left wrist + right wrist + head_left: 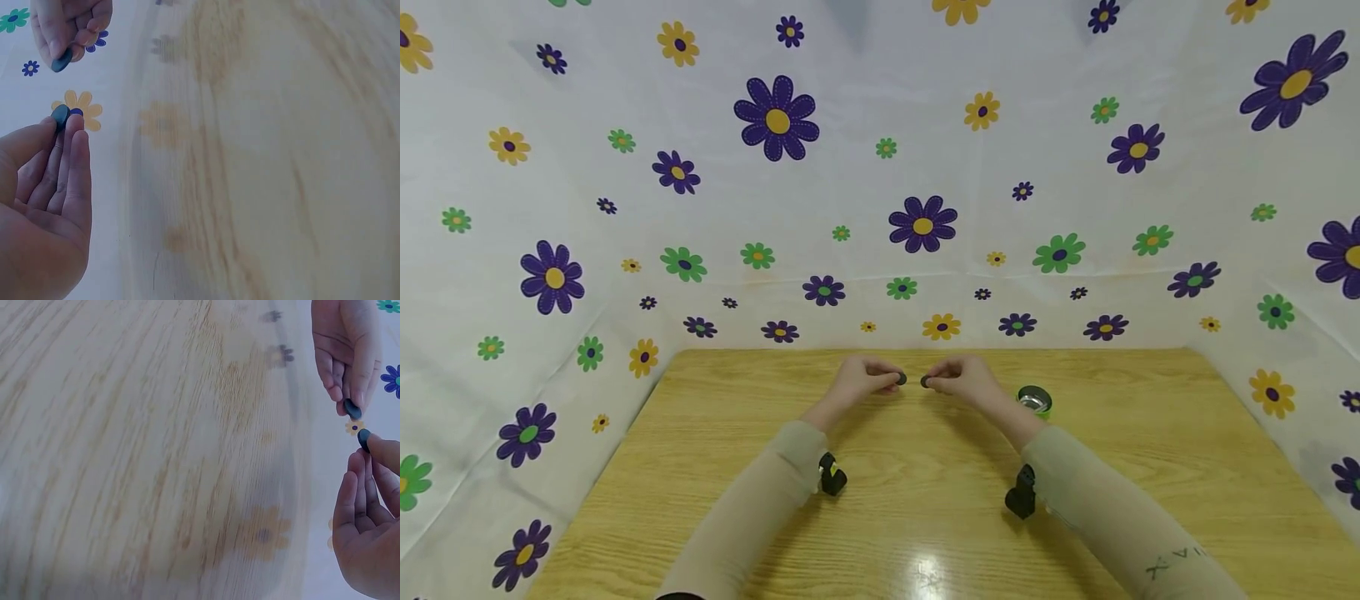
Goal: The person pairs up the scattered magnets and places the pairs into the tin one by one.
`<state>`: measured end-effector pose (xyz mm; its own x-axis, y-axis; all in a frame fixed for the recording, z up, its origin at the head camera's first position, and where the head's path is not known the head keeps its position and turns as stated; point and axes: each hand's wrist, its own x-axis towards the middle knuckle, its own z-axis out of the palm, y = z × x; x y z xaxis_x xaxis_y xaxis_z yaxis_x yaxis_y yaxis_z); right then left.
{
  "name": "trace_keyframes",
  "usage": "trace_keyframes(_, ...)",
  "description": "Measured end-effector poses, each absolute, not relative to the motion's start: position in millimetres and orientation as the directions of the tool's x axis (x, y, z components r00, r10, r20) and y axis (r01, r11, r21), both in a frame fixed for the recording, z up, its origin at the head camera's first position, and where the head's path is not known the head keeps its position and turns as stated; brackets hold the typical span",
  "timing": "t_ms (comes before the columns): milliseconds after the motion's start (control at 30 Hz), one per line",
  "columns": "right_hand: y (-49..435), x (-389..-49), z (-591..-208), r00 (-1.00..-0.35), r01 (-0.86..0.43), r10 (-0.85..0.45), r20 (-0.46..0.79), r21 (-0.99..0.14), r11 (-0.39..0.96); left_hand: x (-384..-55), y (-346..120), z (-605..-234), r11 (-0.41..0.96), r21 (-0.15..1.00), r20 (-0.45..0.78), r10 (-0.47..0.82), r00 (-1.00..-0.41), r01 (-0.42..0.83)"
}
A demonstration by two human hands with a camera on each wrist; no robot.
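Pinches between fingertips small dark oval disc (902, 378) in left hand (861, 378), matching dark disc (925, 382) in right hand (966, 379), left of round green-sided container (1036, 393).

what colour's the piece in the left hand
A dark teal piece, clearest in the left wrist view.

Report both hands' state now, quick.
Left hand: holding one small dark disc, pinched.
Right hand: holding a second dark disc, also pinched.
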<state>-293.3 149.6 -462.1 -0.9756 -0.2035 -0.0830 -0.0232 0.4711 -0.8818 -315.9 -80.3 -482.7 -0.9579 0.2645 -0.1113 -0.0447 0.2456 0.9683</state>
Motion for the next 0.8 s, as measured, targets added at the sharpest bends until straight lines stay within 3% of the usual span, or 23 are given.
trace_keyframes(800,142.0,-289.8,-453.9,-0.97,-0.053,-0.238,-0.057,-0.899,0.434,-308.8,-62.7,-475.2,0.209,0.978,-0.094,0.31,-0.946,-0.028)
